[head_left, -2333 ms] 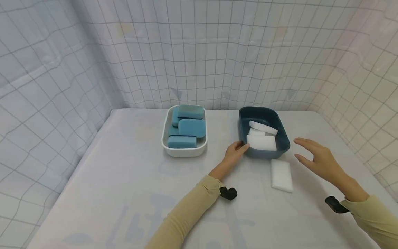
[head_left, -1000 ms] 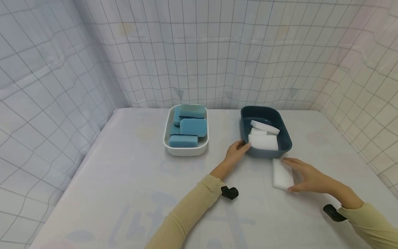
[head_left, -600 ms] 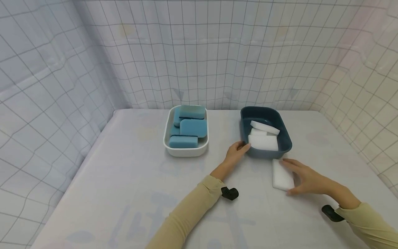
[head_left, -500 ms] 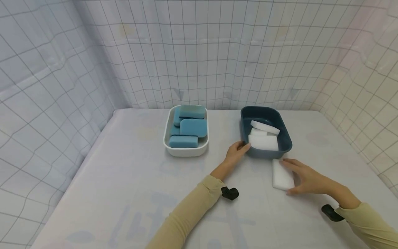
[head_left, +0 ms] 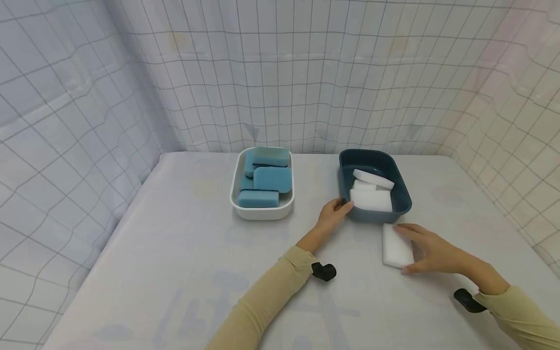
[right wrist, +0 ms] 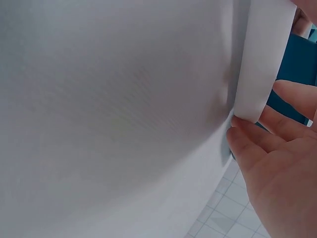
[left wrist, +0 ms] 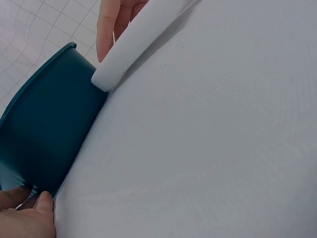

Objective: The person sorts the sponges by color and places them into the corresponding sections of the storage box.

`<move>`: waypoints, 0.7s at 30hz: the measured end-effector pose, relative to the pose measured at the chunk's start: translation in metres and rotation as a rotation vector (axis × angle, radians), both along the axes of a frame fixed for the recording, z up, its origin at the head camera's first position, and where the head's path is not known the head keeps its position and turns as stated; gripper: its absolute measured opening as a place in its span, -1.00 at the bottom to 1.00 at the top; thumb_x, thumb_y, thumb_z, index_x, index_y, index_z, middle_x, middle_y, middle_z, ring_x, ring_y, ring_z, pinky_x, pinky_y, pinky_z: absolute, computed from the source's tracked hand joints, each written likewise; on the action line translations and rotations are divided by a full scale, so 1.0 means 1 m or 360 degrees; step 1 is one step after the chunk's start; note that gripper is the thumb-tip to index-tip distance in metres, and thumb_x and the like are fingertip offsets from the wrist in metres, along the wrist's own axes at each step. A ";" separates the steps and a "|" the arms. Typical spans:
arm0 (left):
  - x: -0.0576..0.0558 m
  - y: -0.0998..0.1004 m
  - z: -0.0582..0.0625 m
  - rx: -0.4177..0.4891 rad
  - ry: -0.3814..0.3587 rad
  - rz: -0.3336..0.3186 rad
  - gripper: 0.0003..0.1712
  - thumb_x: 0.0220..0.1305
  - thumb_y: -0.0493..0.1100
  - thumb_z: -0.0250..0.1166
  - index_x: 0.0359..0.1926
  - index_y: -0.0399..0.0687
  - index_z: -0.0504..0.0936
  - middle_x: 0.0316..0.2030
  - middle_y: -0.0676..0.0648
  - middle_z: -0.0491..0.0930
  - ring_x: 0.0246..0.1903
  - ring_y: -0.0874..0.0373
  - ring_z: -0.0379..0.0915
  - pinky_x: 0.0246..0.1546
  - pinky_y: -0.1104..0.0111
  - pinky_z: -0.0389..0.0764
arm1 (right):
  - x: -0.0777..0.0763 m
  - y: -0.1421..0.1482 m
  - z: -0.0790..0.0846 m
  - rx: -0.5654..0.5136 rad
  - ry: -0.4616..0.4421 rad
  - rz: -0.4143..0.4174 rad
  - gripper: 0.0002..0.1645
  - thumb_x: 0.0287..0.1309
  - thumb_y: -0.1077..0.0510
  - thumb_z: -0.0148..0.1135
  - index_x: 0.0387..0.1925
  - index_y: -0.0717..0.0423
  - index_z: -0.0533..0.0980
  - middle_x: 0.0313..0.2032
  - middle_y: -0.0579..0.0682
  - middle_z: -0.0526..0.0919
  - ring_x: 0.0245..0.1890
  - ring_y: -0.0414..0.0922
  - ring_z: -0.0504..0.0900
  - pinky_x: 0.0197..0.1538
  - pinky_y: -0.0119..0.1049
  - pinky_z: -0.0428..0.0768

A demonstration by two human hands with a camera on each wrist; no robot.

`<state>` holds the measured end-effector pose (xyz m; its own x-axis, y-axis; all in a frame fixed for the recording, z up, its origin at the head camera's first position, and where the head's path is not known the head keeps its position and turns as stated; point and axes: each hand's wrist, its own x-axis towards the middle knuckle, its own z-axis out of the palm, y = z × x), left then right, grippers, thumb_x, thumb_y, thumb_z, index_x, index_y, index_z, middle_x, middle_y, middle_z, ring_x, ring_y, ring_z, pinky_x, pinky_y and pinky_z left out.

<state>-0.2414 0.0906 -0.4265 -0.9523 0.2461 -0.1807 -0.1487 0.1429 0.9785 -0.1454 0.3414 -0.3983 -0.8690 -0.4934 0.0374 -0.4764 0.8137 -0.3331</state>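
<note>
My left hand (head_left: 331, 215) holds the near left corner of a dark blue plastic bin (head_left: 378, 218), thumb at its front and fingers round the side. In the left wrist view those fingertips (left wrist: 44, 201) sit low on the bin wall. Just in front of the bin lies a white block-shaped sponge (head_left: 395, 250), flat on the table. My right hand (head_left: 437, 250) spans it from the right, fingers at the far end and thumb at the near end. The right wrist view shows fingertips (right wrist: 240, 136) against the end of the white sponge (right wrist: 265, 59).
Several white sponges (head_left: 371, 200) lie inside the dark blue bin. To its left stands a white bin (head_left: 262, 214) heaped with blue sponges (head_left: 272, 180). Grid-patterned curtains (head_left: 280, 78) close off the back and sides of the white-covered table (head_left: 183, 253).
Over the last two seconds my right hand has come down from beside the bin onto the white sponge, taking it by its ends. My left hand has stayed at the bin corner.
</note>
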 end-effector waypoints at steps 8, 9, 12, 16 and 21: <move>0.000 0.000 0.002 -0.0004 0.0014 -0.0003 -0.29 0.30 0.14 0.12 0.32 -0.18 0.30 0.28 -0.15 0.37 0.27 0.01 0.32 0.24 0.23 0.44 | 0.004 0.001 0.004 0.0046 0.0132 0.0020 0.17 -0.34 -0.29 0.50 0.27 0.23 0.29 0.19 0.18 0.39 0.13 0.11 0.42 0.01 0.06 0.55; 0.000 -0.001 0.002 -0.0007 0.0019 -0.0002 -0.29 0.30 0.14 0.12 0.32 -0.18 0.30 0.28 -0.16 0.37 0.27 0.01 0.33 0.23 0.23 0.44 | 0.005 0.001 0.005 0.0050 0.0148 0.0015 0.17 -0.35 -0.30 0.50 0.27 0.21 0.29 0.19 0.16 0.40 0.13 0.09 0.43 0.01 0.05 0.56; 0.000 -0.001 0.003 0.0001 0.0011 0.0000 -0.29 0.30 0.14 0.12 0.32 -0.18 0.30 0.29 -0.15 0.37 0.27 0.01 0.32 0.24 0.22 0.44 | 0.006 0.002 0.009 0.0039 0.0160 0.0037 0.18 -0.35 -0.28 0.51 0.29 0.18 0.28 0.20 0.16 0.39 0.11 0.10 0.42 0.00 0.07 0.56; 0.000 -0.001 0.003 0.0023 -0.0008 0.0002 -0.28 0.29 0.15 0.13 0.33 -0.16 0.29 0.29 -0.14 0.36 0.28 0.02 0.31 0.25 0.21 0.42 | 0.006 0.002 0.013 0.0012 0.0147 0.0042 0.18 -0.35 -0.27 0.52 0.31 0.13 0.26 0.20 0.16 0.38 0.11 0.11 0.41 0.00 0.08 0.55; 0.000 -0.001 0.000 0.0011 -0.0024 0.0004 -0.27 0.27 0.16 0.15 0.33 -0.14 0.29 0.29 -0.13 0.36 0.28 0.02 0.30 0.26 0.21 0.41 | 0.010 0.001 0.015 0.0041 0.0134 0.0025 0.17 -0.33 -0.29 0.50 0.33 0.05 0.25 0.21 0.10 0.38 0.10 0.04 0.41 0.00 0.00 0.57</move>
<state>-0.2416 0.0898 -0.4262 -0.9502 0.2447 -0.1931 -0.1637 0.1357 0.9771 -0.1357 0.3427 -0.3833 -0.8553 -0.5089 0.0971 -0.5147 0.8135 -0.2705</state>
